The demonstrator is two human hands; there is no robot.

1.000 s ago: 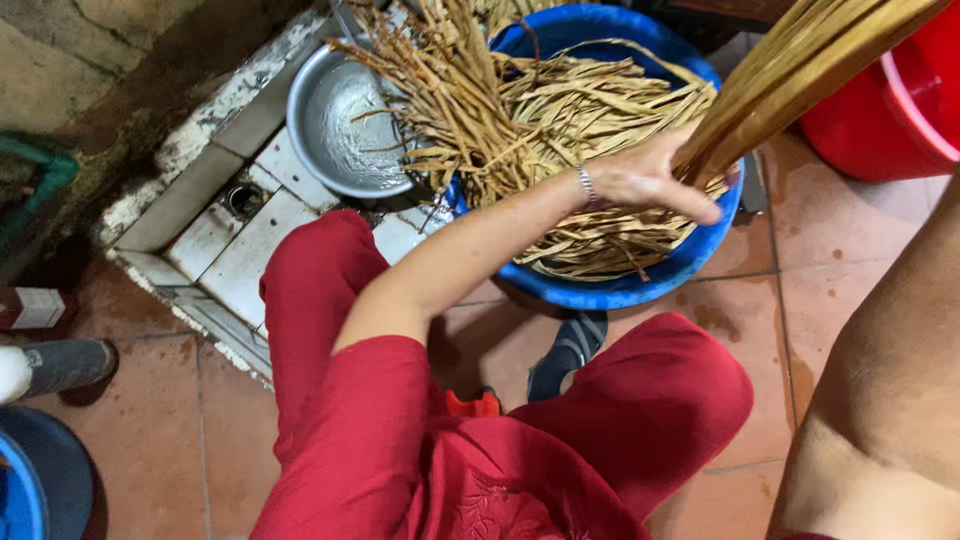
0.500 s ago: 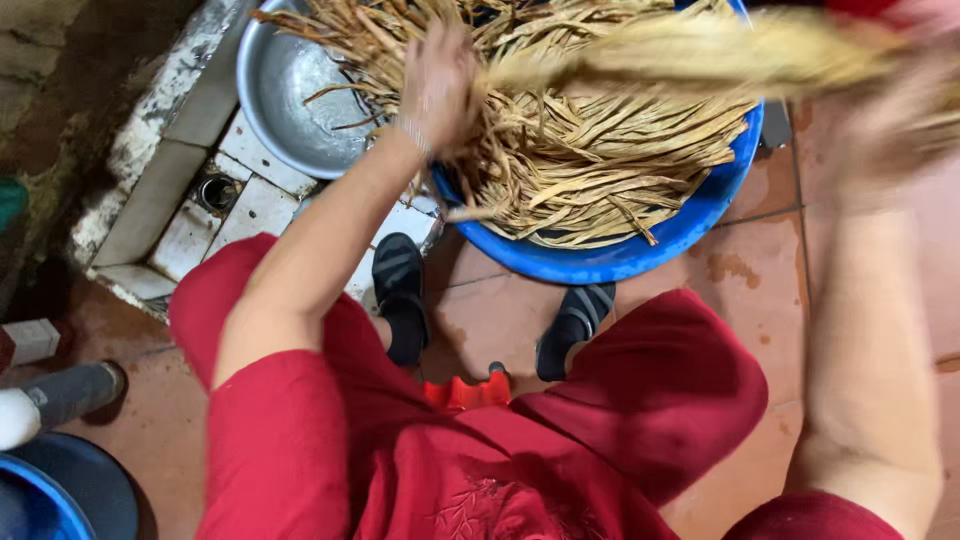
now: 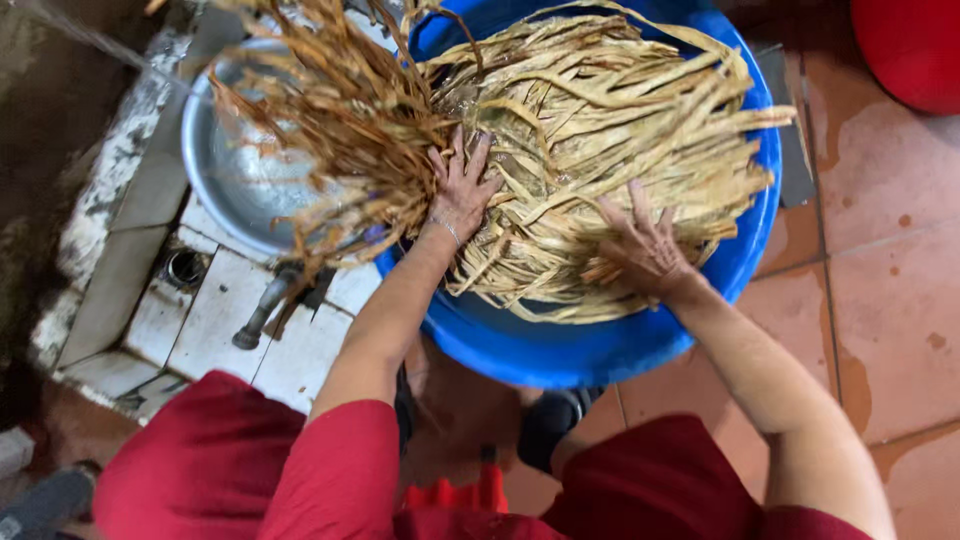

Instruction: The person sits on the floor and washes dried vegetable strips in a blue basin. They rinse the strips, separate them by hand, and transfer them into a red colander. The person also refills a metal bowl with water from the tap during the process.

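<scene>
Nearest the camera, red sleeves and red trousers, two bare forearms reaching forward over orange floor tiles (image 3: 880,300). Just beyond, right hand (image 3: 645,245) flat with fingers spread, pressing on wet pale strips (image 3: 610,130) heaped in blue basin (image 3: 560,350). Beside it, left hand (image 3: 462,190) with fingers splayed, palm down at the heap's left edge, against a bunch of darker brown strips (image 3: 340,120). Farther left, grey metal bowl (image 3: 235,185) under that bunch, tap (image 3: 262,310) on white tiled ledge (image 3: 200,320). Top right, red bucket (image 3: 910,50).
</scene>
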